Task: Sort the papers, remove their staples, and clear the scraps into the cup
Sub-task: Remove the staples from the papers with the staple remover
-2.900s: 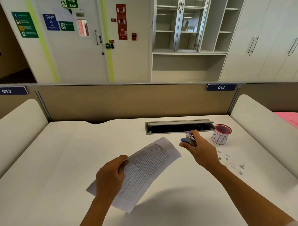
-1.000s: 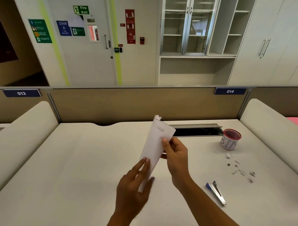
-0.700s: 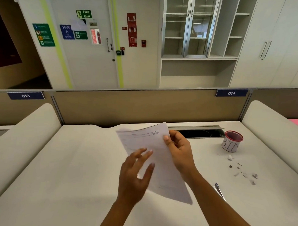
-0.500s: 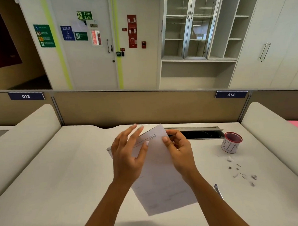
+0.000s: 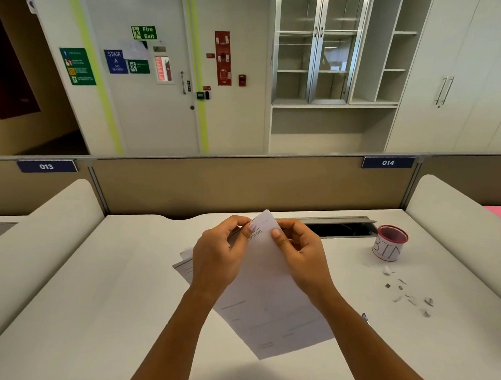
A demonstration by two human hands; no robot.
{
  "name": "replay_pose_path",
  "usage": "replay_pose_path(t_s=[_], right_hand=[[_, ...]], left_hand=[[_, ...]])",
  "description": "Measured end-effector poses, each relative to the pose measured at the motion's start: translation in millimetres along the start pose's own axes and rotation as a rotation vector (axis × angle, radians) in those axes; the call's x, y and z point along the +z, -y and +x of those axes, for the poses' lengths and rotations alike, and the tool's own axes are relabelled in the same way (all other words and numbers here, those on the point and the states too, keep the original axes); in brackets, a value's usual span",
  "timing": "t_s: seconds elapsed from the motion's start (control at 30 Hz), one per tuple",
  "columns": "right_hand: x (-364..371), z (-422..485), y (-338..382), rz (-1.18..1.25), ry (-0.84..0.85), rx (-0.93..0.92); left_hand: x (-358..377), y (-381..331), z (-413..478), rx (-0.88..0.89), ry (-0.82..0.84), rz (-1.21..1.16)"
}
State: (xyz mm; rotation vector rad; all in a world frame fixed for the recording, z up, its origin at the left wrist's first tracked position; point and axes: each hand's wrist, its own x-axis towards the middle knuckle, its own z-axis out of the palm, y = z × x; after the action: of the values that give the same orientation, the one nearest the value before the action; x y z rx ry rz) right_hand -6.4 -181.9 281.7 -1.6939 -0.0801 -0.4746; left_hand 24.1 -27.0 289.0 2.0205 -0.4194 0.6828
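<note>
while both hands pinch the top corner of the papers (image 5: pixel 265 298) at frame centre, left hand (image 5: pixel 218 263) and right hand (image 5: pixel 301 256) grasping it, the cup (image 5: pixel 389 247) stands at right, scraps (image 5: pixel 409 297) below it.

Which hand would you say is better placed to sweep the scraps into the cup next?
The right hand, probably. The scraps and the cup both lie on the desk to its right, while the left hand would have to cross the papers. Both hands pinch the papers' top corner now, so it must let go first.
</note>
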Motion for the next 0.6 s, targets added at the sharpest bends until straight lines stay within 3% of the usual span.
replay_pose_path(t_s=[0.6], right_hand=[[2,7,22,0.129,0.009,0.028]], left_hand=[[2,-8,3,0.114,-0.014,0.074]])
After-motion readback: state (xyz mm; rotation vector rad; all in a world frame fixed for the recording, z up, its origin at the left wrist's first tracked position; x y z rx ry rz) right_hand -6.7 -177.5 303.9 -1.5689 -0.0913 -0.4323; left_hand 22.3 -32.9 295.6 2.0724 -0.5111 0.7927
